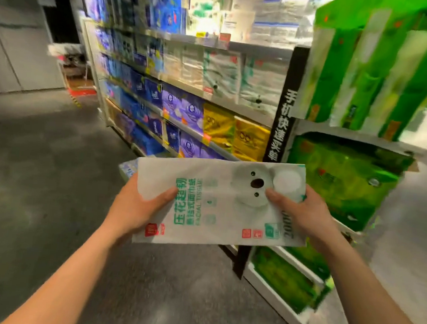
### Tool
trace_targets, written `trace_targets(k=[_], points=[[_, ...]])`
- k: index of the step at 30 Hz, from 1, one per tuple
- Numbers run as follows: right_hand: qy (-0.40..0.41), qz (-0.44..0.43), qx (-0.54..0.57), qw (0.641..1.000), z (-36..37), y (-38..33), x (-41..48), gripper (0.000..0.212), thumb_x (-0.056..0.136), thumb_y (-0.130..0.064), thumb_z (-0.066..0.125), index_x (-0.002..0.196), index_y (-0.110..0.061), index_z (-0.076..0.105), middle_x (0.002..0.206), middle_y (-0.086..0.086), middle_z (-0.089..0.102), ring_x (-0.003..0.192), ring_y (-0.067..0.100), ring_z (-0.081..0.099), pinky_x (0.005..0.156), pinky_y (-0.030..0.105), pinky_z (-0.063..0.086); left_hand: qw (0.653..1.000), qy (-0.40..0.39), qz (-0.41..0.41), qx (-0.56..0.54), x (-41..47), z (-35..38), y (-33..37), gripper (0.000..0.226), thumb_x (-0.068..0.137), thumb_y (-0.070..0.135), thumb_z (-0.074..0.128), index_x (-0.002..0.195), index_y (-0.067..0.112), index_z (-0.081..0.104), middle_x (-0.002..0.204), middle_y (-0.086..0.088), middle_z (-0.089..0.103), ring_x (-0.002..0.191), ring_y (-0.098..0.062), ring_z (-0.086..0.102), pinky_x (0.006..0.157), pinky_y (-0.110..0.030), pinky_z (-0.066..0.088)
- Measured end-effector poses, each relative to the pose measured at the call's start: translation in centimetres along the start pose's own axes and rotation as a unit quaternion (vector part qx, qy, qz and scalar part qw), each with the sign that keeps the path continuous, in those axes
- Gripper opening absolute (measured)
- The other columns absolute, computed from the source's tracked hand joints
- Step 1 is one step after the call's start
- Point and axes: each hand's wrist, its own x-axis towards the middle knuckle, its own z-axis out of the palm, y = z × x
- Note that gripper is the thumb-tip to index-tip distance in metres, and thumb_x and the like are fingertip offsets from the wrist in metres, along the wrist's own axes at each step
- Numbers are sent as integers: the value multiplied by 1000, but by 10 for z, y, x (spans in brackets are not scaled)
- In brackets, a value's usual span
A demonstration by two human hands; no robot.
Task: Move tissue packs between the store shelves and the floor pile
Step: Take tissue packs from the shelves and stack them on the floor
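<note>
Fingers of my left hand point(136, 206) and right hand point(303, 216) clamp the white tissue pack point(216, 203) at mid-frame, before the shelves point(243, 45).

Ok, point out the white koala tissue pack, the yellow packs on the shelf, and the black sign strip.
white koala tissue pack point(211, 203): head view, centre of its printed front.
yellow packs point(220, 126): head view, front of the left one.
black sign strip point(285, 107): head view, mid-height on its lettering.

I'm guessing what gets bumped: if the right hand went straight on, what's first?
The right hand holds the white tissue pack, so that's first; behind it, probably the yellow packs, but depth is unclear.
</note>
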Motion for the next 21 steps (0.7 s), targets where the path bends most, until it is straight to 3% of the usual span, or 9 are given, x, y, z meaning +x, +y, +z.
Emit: trace_targets(k=[2,6,9,15,18,21], points=[[3,-11,6,1000,30,-21,46,37,75,-46,84,105,-31,67,91,-11,78,76,11,76,71,38,61,1000,8,-1,8,59,-25,-6,41,79,55,77,114,40,62,104,21,73,92,5,68,80,-30,56],[-2,-36,4,999,71,-59,137,32,79,-42,82,105,-30,67,91,-11,78,78,12,76,77,44,62,999,24,17,28,172,-61,-13,74,63,80,73,122,37,60,109,17,73,95,-2,70,81,-39,59],[-2,-58,-13,998,93,-82,212,33,79,-41,82,105,-27,68,90,-7,79,78,16,77,80,49,62,999,28,17,1,251,-75,-19,83,55,84,71,121,35,59,105,15,75,89,-3,73,78,-40,61],[18,-115,-52,992,122,-124,351,34,75,-44,82,99,-24,70,84,-6,79,72,15,76,77,46,62,997,49,32,-52,398,-77,-19,73,54,69,77,114,30,61,98,5,77,85,-12,75,74,-39,62],[28,-145,-55,988,135,-155,428,36,73,-47,82,97,-23,72,85,-5,79,73,17,76,76,47,62,996,58,48,-47,480,-86,-15,84,51,82,75,115,30,60,98,5,76,83,-11,74,65,-33,60],[20,-177,-74,981,154,-184,495,37,75,-51,76,99,-23,70,86,-6,79,72,15,76,71,42,62,994,65,69,-48,557,-101,-14,92,47,87,71,119,31,57,100,5,75,84,-12,75,69,-39,62]])
